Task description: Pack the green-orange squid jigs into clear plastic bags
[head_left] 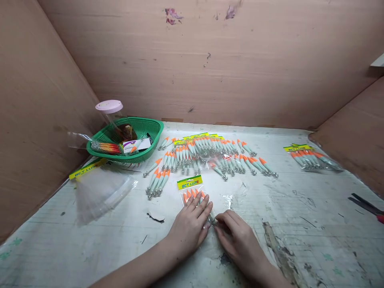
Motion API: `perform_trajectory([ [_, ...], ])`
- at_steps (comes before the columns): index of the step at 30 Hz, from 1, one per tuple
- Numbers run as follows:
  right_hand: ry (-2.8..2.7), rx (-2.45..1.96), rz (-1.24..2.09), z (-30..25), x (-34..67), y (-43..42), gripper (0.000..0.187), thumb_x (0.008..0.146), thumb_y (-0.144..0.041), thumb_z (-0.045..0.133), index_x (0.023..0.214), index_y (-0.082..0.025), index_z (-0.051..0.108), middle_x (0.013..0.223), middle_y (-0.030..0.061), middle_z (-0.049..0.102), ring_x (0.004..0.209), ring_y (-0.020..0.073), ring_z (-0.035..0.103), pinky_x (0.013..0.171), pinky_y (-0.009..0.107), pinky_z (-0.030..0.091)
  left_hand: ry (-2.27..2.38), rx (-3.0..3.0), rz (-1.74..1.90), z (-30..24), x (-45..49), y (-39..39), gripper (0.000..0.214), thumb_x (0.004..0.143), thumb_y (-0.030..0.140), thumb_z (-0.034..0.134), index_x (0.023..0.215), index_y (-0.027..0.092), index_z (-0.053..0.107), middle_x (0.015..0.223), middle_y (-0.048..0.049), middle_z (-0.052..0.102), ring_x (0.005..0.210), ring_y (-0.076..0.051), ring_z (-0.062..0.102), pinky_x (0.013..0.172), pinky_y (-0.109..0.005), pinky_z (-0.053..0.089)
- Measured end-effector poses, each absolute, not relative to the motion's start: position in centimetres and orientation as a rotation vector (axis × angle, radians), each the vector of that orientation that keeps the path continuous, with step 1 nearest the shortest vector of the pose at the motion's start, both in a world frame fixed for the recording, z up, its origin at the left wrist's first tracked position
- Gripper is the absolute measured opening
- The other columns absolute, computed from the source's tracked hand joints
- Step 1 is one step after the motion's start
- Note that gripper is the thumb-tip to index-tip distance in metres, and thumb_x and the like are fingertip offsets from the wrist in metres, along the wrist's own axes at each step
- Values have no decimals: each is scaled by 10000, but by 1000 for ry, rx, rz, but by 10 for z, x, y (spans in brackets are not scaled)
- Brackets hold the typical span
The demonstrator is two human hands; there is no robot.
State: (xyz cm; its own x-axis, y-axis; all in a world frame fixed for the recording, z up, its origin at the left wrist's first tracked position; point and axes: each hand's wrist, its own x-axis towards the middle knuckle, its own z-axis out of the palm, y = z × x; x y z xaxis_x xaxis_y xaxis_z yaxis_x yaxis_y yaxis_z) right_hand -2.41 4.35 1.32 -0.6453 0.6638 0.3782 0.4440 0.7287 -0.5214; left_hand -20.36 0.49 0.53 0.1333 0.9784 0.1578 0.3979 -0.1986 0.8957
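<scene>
A clear bag (pixel 195 194) with a yellow "BCT LURE" header holds several orange-tipped pale lures and lies on the table near me. My left hand (pixel 190 226) lies flat on the bag, fingers stretched out and pressing the lures. My right hand (pixel 237 240) is just right of it, fingers curled in a pinch at the bag's lower end. What the pinch grips is hidden. Beyond the bag, several loose lures (pixel 207 158) lie spread in rows.
A green basket (pixel 150 140) with a lidded jar, packets and cards sits at the back left. Empty header bags (pixel 99 188) lie left. A filled bag (pixel 312 158) lies at the right, scissors (pixel 367 206) at the right edge. Brown board walls enclose the table.
</scene>
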Motion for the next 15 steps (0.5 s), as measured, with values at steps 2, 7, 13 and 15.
perform_trajectory([
  [2, -2367, -835, 543, 10, -24, 43, 130, 833, -92, 461, 896, -189, 518, 745, 21, 558, 654, 151, 559, 565, 250, 481, 1353, 1719, 1034, 3, -205, 6, 431, 827, 234, 532, 1257, 223, 564, 1395, -86, 456, 1373, -303, 264, 1122, -520, 137],
  [7, -2298, -826, 534, 4, -26, 43, 104, 842, -95, 463, 845, -188, 512, 715, 15, 539, 626, 140, 527, 546, 238, 452, 1414, 1810, 958, 10, -204, 6, 419, 832, 242, 534, 1247, 205, 575, 1370, -120, 482, 1356, -325, 294, 1110, -534, 185],
  [13, -2246, -802, 523, 4, -26, 43, 109, 857, -110, 477, 795, -196, 504, 694, 3, 548, 624, 128, 532, 546, 222, 441, 1431, 1811, 986, 8, -201, 7, 368, 855, 244, 497, 1202, 219, 616, 1285, -134, 571, 1328, -345, 343, 1098, -563, 189],
  [15, -2232, -797, 535, 4, -25, 42, 107, 867, -121, 477, 796, -194, 510, 692, 3, 548, 620, 123, 531, 546, 218, 442, 1433, 1787, 999, 7, -200, 7, 344, 860, 249, 491, 1166, 212, 642, 1253, -147, 593, 1311, -356, 367, 1093, -575, 188],
])
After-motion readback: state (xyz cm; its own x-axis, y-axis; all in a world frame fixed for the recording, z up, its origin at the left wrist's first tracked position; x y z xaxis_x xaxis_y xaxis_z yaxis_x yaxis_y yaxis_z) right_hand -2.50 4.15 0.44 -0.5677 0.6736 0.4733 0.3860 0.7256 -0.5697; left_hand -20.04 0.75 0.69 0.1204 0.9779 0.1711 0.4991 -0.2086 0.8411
